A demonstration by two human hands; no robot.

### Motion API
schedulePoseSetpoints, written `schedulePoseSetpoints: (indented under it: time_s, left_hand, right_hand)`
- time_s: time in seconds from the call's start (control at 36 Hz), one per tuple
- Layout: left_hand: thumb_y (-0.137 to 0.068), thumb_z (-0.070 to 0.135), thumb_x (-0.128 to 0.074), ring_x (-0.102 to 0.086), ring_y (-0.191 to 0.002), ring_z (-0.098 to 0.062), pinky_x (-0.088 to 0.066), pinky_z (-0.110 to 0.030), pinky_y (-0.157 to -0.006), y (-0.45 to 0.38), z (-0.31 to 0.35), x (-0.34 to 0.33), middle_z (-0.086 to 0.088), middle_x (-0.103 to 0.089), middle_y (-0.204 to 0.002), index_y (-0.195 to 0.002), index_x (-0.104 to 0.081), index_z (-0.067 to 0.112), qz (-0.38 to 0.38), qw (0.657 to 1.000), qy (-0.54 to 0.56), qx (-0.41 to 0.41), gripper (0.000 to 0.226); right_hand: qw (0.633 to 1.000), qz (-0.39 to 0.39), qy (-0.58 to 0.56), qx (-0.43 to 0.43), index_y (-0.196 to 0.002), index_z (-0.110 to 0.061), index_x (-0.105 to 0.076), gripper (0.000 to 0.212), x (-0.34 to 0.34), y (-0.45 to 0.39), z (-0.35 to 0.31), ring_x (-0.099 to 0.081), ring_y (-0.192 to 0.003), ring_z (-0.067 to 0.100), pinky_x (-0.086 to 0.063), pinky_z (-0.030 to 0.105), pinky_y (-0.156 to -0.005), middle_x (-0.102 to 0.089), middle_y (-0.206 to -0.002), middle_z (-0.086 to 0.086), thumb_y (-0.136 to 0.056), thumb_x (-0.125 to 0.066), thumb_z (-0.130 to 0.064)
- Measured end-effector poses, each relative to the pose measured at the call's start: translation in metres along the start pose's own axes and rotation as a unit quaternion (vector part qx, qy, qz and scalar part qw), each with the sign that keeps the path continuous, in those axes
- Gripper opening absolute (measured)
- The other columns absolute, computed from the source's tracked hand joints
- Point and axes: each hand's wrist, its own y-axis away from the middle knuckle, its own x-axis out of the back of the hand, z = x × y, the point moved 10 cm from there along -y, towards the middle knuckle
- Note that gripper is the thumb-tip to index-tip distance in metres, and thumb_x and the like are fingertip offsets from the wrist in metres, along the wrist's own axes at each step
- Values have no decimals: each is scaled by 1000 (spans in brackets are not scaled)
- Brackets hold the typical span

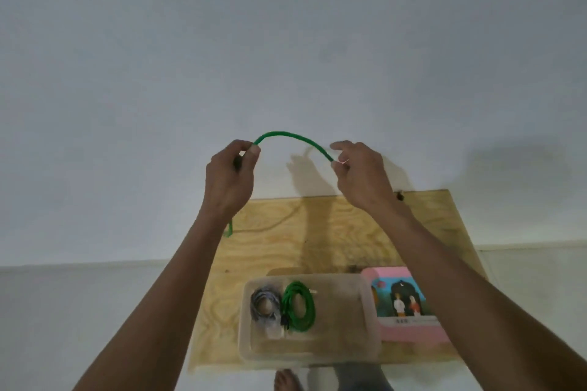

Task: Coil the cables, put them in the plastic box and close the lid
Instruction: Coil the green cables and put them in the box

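Observation:
A green cable (290, 136) arches in the air between my two raised hands. My left hand (230, 174) pinches one part of it, and a loop of the same cable shows below my left wrist. My right hand (360, 173) pinches the other end near a small pink-white tip. Below them a clear plastic box (368, 311) stands open on a plywood board (317, 232). Inside it lie a coiled green cable (298, 306) and a coiled grey cable (265, 305). A pink lid (409, 305) with a picture lies right of the box.
The board lies on a pale floor against a white wall (286, 41). A small dark hole marks the board's far right corner. My bare foot (287, 381) shows at the bottom edge, just in front of the box.

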Motion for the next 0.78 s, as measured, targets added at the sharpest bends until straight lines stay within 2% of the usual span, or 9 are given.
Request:
schedulePoseSetpoints:
  time_s: [0.11,0.17,0.25,0.31,0.36,0.47,0.56,0.67,0.78]
  left_hand:
    - [-99,37,-59,-48,-59,-7,-41,-27,-61,4,35,2,12,-56,-62,-102,-75,19,-35,992,118,10,24]
    - [-100,31,-58,-41,-53,-9,-36,-26,-54,9,52,-3,16,-48,-54,-105,-75,17,-62,981,180,26,23]
    - [-103,22,-55,-33,-49,-11,-32,-27,-49,15,77,-12,7,-37,-58,-106,-74,13,-97,960,257,50,22]
    - [-103,19,-53,-32,-49,-11,-30,-28,-49,20,91,-16,3,-36,-61,-107,-73,10,-114,947,295,61,22]
    - [-104,18,-53,-37,-52,-13,-34,-29,-51,23,104,-16,0,-40,-63,-106,-72,8,-122,939,317,59,21]
    - [-102,36,-54,-66,-78,-20,-56,-32,-71,29,110,-10,-7,-69,-87,-104,-71,12,-127,948,289,42,29]
    - [-99,52,-49,-72,-96,-20,-57,-34,-86,43,98,-15,-5,-75,-103,-113,-69,19,-174,958,226,29,41]
    - [-94,55,-50,-74,-91,-18,-52,-28,-85,73,89,-39,-6,-77,-97,-102,-72,11,-255,959,123,10,50]
    - [-101,31,-56,-71,-75,-18,-54,-35,-80,81,94,-51,-6,-75,-77,-88,-68,7,-242,968,58,-41,30]
  right_hand:
    - [997,16,-67,-19,-135,-24,-50,47,8,30,-31,-61,-80,12,-48,21,-74,-58,-114,1,-91,-67,-17]
    - [989,-83,-113,-43,-134,-30,-49,53,-12,49,-44,-64,-76,6,-50,16,-66,-60,-111,-5,-87,-73,-26]
    - [969,-205,-133,-41,-136,-36,-48,57,-42,78,-64,-67,-84,7,-53,16,-64,-60,-113,-10,-85,-75,-33]
    - [973,-187,-132,-21,-126,-31,-59,36,-43,84,-73,-66,-79,9,-51,12,-61,-65,-109,-8,-91,-68,-29]
    - [975,-145,-166,-20,-112,-23,-67,16,-35,84,-78,-68,-72,10,-55,18,-65,-70,-99,-4,-97,-62,-22]
    - [966,-94,-241,-11,-98,-15,-70,11,-5,73,-83,-68,-63,12,-59,29,-65,-71,-81,-1,-96,-60,-12]
    - [947,-40,-320,5,-93,-14,-70,7,35,60,-88,-70,-61,17,-59,30,-62,-73,-78,7,-95,-64,-13]
    - [898,9,-438,-41,-94,-5,-71,13,82,40,-76,-68,-61,17,-58,30,-62,-74,-83,12,-95,-66,-17]
    - [863,19,-500,-69,-96,-3,-71,14,111,16,-62,-65,-58,16,-55,30,-63,-73,-81,11,-94,-67,-16]
